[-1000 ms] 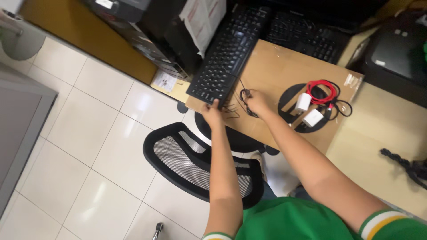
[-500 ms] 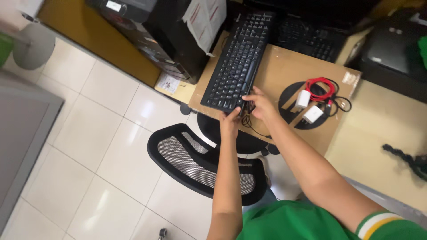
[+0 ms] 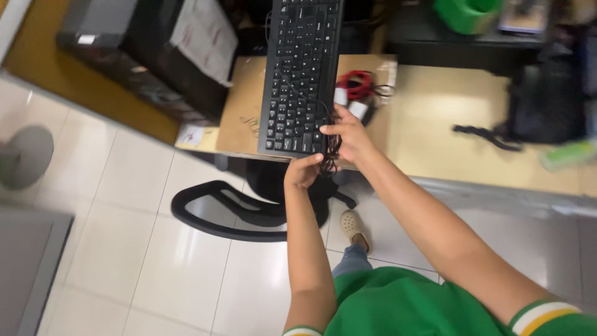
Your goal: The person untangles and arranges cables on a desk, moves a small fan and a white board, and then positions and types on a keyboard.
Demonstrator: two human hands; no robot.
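A green sleeve with a striped cuff is being seen nearest the camera, and a black mesh-backed office chair [image 3: 230, 214] is standing on glossy pale floor tiles below the hands. The left hand [image 3: 303, 172] is being held with fingers curled shut around a thin black cable [image 3: 329, 158], just under the near end of the keyboard. The right hand [image 3: 346, 134] is being closed on the same cable, its fingers pinching the bundled loops against the keyboard's near right corner. The black keyboard [image 3: 300, 68], flat, rectangular and plastic, is being held over a brown cardboard sheet [image 3: 239, 118], its long axis running away from the person. Beyond it, white chargers [image 3: 349, 104] and a coiled red cable [image 3: 357, 84] are lying.
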